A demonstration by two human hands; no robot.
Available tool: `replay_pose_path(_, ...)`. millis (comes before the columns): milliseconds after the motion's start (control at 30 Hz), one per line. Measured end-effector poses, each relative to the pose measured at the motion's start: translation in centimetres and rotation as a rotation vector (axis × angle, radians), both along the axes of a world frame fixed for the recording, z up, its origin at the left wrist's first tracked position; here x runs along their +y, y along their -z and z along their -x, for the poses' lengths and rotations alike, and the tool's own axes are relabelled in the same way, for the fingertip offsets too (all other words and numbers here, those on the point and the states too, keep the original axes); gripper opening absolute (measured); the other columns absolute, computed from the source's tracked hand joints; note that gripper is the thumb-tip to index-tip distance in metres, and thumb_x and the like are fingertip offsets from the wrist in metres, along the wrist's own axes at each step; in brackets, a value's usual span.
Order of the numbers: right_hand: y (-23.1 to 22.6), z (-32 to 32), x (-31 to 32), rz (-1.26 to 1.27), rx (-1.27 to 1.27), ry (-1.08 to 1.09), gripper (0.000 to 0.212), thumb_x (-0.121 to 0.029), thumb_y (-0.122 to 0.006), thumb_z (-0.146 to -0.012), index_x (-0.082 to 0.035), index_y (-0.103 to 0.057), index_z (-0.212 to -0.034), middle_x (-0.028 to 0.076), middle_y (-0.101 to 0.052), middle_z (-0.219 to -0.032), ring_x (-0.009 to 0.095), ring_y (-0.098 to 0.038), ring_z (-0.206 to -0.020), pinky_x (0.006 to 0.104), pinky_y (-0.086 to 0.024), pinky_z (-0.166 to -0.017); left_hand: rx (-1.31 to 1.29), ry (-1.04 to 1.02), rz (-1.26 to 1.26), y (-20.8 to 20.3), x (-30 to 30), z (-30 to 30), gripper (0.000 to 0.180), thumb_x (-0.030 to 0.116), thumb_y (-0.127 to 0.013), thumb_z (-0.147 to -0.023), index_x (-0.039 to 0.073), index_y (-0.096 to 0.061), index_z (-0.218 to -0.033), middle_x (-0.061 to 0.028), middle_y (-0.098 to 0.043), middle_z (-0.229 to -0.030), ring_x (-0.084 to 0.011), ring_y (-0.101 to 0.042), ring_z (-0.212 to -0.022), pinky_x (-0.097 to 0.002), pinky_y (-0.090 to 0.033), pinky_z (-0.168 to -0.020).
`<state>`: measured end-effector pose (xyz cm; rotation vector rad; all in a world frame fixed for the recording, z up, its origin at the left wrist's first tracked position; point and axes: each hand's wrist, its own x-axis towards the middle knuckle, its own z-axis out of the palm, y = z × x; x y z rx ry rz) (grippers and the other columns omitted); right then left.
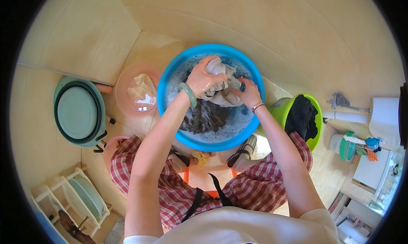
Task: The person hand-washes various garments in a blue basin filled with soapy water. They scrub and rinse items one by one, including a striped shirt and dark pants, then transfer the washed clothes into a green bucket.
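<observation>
Both my hands are over a large blue basin [253,126] of sudsy water. My left hand [205,79], with a green bangle at the wrist, is curled round a bunched, pale grey wet cloth [222,83]. At the cloth's right side, my right hand [249,93] grips it with bent fingers; a thin bracelet circles that wrist. The cloth is crumpled, so its kind does not show. Below it a dark brown cloth [205,118] lies partly under the water, apart from my hands.
A pink basin [123,91] with a cream cloth [142,89] stands left. Against the left wall leans a teal folding basin [77,112]. To the right, a lime-green bucket [315,143] holds black fabric [302,116]. A white rack [70,193] stands lower left. Walls rise close behind the blue basin.
</observation>
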<state>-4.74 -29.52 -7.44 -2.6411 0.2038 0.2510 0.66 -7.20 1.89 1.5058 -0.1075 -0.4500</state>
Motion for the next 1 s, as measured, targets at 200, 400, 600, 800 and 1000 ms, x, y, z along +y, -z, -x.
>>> replay_pose_path(200,-8.8,-2.6,1.9,-0.744,-0.373,-0.326,0.065,-0.017,-0.077,-0.073,-0.008,-0.048,-0.131,0.014,-0.05,-0.133,0.029,-0.048,-0.123,0.0385,-0.04,-0.102,-0.331,0.33,-0.034,-6.8,-1.8,0.1,0.06,0.006,-0.069,-0.071,0.008,-0.054,-0.129,-0.007,-0.06,-0.116,-0.0145,-0.056,-0.106,-0.03,-0.044,-0.096)
replay_pose_path(400,-17.6,-2.2,0.1,-1.109,-0.17,-0.205,0.053,-0.02,-0.073,-0.079,-0.002,-0.051,-0.125,0.008,-0.061,-0.115,0.016,-0.056,-0.107,0.0307,-0.044,-0.094,-0.344,0.456,0.091,-13.4,-2.0,-0.6,0.069,0.006,-0.07,-0.073,0.011,-0.047,-0.137,-0.0042,-0.06,-0.115,-0.0133,-0.055,-0.106,-0.0307,-0.044,-0.097)
replay_pose_path(600,-20.5,-1.3,-0.2,-1.411,-0.48,-0.112,0.045,-0.021,-0.07,-0.083,-0.001,-0.053,-0.12,0.007,-0.061,-0.113,0.014,-0.058,-0.104,0.0299,-0.046,-0.091,-0.457,0.477,0.1,-15.6,-3.4,-0.8,0.084,0.002,-0.076,-0.073,0.009,-0.033,-0.146,-0.006,-0.055,-0.124,-0.0139,-0.053,-0.111,-0.0309,-0.043,-0.098)
replay_pose_path(800,-21.5,-1.1,1.2,-1.497,-0.587,-0.116,0.032,-0.014,-0.063,-0.088,-0.001,-0.054,-0.117,0.007,-0.061,-0.114,0.014,-0.059,-0.104,0.0292,-0.047,-0.091,-0.371,0.325,0.274,-14.8,-2.7,0.9,0.083,0.02,-0.075,-0.081,0.007,-0.027,-0.147,-0.0145,-0.051,-0.13,-0.0186,-0.051,-0.117,-0.0328,-0.041,-0.1)
replay_pose_path(1000,-10.5,-2.3,0.7,-1.209,-0.264,0.128,0.023,-0.012,-0.061,-0.089,-0.004,-0.056,-0.11,0.005,-0.063,-0.11,0.013,-0.059,-0.1,0.0262,-0.046,-0.087,0.238,-0.284,0.377,-4.2,0.4,1.7,0.066,0.029,-0.063,-0.091,0.007,-0.03,-0.145,-0.0151,-0.045,-0.136,-0.026,-0.048,-0.122,-0.038,-0.037,-0.104)
